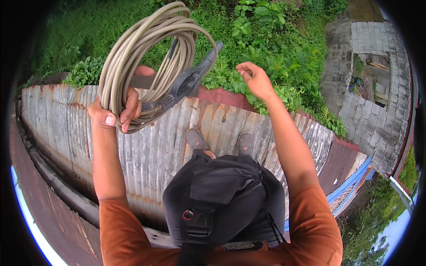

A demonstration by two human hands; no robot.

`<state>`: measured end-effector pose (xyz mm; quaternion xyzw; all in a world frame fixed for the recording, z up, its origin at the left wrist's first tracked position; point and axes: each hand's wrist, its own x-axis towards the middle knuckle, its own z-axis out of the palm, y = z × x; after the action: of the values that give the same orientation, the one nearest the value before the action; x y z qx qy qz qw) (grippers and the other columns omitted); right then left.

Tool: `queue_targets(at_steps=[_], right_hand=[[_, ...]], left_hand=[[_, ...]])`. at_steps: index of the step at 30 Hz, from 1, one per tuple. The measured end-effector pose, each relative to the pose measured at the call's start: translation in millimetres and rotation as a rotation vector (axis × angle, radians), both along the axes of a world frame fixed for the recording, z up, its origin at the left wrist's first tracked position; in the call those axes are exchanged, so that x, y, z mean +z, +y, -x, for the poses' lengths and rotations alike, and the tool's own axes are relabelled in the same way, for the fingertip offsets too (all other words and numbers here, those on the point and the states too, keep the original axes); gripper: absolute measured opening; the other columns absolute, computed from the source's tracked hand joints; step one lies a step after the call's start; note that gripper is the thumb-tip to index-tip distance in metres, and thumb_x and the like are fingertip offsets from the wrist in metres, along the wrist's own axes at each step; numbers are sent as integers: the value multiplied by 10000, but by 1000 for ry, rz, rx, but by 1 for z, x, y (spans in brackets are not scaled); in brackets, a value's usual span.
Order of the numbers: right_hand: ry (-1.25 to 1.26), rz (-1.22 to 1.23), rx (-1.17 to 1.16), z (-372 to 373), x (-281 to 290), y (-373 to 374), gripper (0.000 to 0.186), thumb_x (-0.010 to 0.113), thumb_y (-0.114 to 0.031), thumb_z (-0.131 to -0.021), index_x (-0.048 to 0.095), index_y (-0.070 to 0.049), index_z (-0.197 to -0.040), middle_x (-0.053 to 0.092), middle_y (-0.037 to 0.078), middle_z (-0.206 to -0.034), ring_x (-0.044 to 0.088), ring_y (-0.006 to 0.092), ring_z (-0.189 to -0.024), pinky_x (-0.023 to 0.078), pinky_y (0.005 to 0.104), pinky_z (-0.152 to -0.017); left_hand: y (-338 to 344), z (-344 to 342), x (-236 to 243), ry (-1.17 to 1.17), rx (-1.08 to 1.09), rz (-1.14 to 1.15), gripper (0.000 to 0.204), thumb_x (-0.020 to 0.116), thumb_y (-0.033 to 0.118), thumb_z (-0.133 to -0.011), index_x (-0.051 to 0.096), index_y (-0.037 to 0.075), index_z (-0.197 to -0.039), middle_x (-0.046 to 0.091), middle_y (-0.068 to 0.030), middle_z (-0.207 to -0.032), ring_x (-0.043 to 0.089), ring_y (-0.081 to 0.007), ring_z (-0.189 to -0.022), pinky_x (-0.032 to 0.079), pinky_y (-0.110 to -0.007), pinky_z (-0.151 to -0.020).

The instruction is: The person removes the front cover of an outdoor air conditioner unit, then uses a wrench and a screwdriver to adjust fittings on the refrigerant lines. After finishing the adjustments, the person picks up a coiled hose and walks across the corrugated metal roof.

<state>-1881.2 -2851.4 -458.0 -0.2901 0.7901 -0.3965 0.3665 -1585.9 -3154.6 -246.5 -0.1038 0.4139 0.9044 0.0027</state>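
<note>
My left hand (pixel 117 108) is closed round the lower left side of a coiled beige hose (pixel 116 66), holding the loops up in front of me. A dark grey spray gun (pixel 182 83) with a looped handle hangs at the coil's right side, joined to a ribbed black fitting. Its nozzle end points up and to the right. To the right of the coil, my right hand (pixel 257 80) is raised in the air with loosely bent fingers. It touches nothing, and a gap separates it from the gun.
Under my shoes (pixel 196 139) lies a rusty corrugated metal roof (pixel 155 177). Its far edge borders dense green plants (pixel 284 62). A black bag (pixel 222 195) hangs at my front. Over on the right stands a grey block wall (pixel 377 128) with an opening; blue sheeting (pixel 350 184) edges the roof.
</note>
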Motion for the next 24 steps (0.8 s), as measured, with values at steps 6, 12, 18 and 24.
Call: queue_targets(at_steps=[6,12,18,24], right_hand=[[-26,-2,231,-8,-116,-32,437,716,-129,-995,674,-45,-1422,729,192,-1407,688,354,-1318,538,436,-1126],[204,113,204,17,-165,-84,765,803,-187,-974,458,-67,-1646,489,223,-1677,513,418,-1516,447,475,-1249],[393,315,149,54,-196,-139,820,800,-230,-991,379,-141,-1689,428,210,-1691,519,413,-1505,466,488,-1233],[119,373,476,61,-222,-133,252,757,-176,-986,749,-60,-1210,737,130,-1236,683,344,-1218,530,445,-1097]], left_hand=[[4,5,-17,210,243,117,1224,815,216,-733,127,-201,-1656,610,-59,-666,670,-210,-472,468,-276,-503],[-13,9,-32,486,-2,199,1321,883,121,-771,-28,-168,-1684,706,-95,-720,752,-252,-554,531,-282,-486],[-10,0,-35,644,-549,329,1472,979,41,-687,-101,-183,-1661,762,-241,-830,795,-335,-630,599,-334,-505],[46,-20,-66,504,-268,246,1307,868,55,-708,-6,-215,-1641,709,-237,-779,741,-306,-535,517,-326,-429]])
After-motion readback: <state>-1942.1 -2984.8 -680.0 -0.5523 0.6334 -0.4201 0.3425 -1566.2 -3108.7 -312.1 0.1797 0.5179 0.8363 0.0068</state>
